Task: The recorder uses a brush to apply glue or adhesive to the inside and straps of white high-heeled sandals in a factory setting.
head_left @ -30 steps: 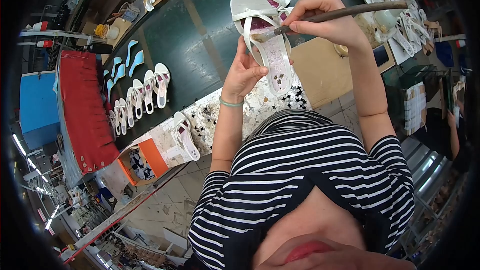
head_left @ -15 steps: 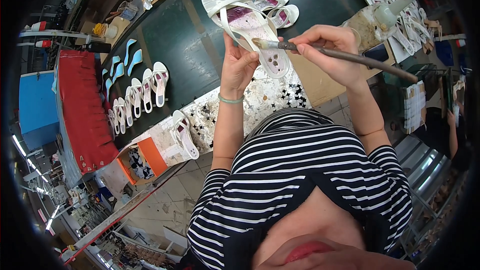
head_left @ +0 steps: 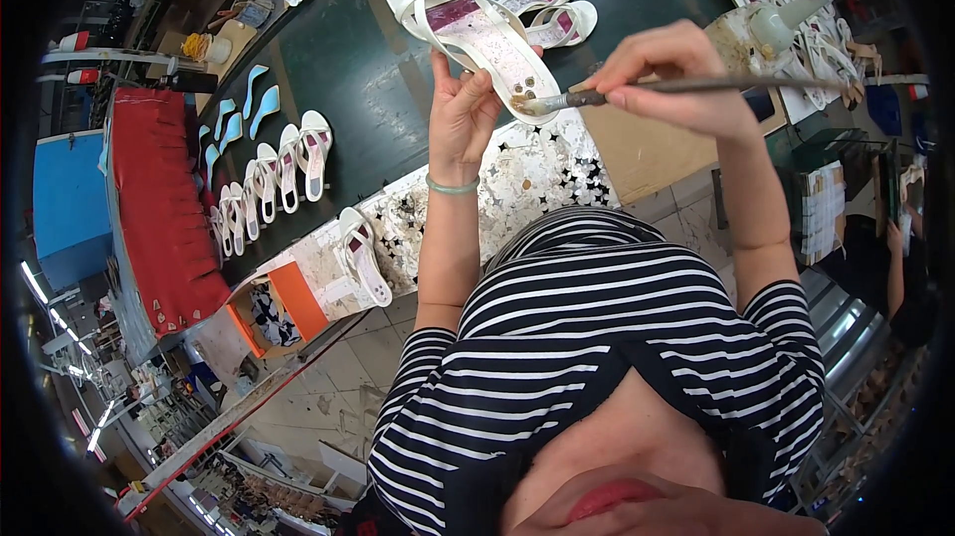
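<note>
A white sandal [head_left: 492, 44] with crossed straps is held up in my left hand [head_left: 463, 118], whose fingers and thumb close round its side. Its toe points away from me, and several dark spots mark the heel end of its pale insole. Between the fingers and thumb of my right hand [head_left: 686, 79] is a long dark-handled brush [head_left: 527, 105], its bristles touching that heel end. Just beyond the held sandal, two more white sandals [head_left: 564, 25] lie on the green work surface [head_left: 368, 69].
White sandals [head_left: 288, 168] stand in a row at left, near blue shoe-shaped pieces [head_left: 231, 130]. Another sandal [head_left: 364, 258] rests on the spattered near edge. An orange box [head_left: 298, 299] and red cloth [head_left: 164, 208] are farther left. At right are a pale bottle [head_left: 769, 31] and piled white sandals [head_left: 821, 69].
The brush tip has moved from the middle of the insole down to its heel end, and the brush handle has swung closer to level. The sandal has shifted slightly left and up.
</note>
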`<action>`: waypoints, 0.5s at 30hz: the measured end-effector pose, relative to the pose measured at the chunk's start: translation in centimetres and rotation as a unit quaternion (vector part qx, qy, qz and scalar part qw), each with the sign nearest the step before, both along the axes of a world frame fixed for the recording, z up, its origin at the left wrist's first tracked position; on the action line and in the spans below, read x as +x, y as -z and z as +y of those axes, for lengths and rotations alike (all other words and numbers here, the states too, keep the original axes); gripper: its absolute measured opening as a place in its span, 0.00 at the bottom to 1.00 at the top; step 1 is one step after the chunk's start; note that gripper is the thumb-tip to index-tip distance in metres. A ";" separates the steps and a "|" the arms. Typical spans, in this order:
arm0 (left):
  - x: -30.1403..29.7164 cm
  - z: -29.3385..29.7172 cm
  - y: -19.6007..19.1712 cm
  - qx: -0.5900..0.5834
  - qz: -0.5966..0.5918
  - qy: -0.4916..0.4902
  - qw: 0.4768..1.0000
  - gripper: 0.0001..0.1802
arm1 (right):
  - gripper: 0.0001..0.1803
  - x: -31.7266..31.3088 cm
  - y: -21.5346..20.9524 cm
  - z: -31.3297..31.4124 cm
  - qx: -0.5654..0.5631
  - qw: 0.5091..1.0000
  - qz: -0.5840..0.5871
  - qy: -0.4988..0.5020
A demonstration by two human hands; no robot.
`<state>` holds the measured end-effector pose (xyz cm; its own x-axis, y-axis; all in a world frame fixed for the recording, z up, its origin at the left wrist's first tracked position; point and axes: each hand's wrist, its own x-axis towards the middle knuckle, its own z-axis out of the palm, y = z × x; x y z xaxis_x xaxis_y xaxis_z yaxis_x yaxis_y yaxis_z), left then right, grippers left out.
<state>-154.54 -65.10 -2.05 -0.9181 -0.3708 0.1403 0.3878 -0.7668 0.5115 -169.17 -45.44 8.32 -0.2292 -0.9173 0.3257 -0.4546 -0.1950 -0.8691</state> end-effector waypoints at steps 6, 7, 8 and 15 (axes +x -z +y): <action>0.4 0.4 -0.2 0.034 -0.001 0.031 0.999 0.42 | 0.04 -4.1 -3.2 -3.8 0.207 0.962 -0.118 -0.133; 0.5 0.4 -0.2 0.033 -0.002 0.033 0.999 0.42 | 0.07 -4.5 -3.8 -4.5 0.230 0.947 -0.143 -0.170; 0.6 0.4 -0.1 0.025 -0.011 0.041 0.999 0.42 | 0.10 -4.9 -4.3 -5.3 0.253 0.930 -0.167 -0.207; 0.9 0.3 1.0 0.005 -0.046 0.081 0.996 0.43 | 0.12 -5.6 -6.2 -10.1 0.302 0.878 -0.030 -0.370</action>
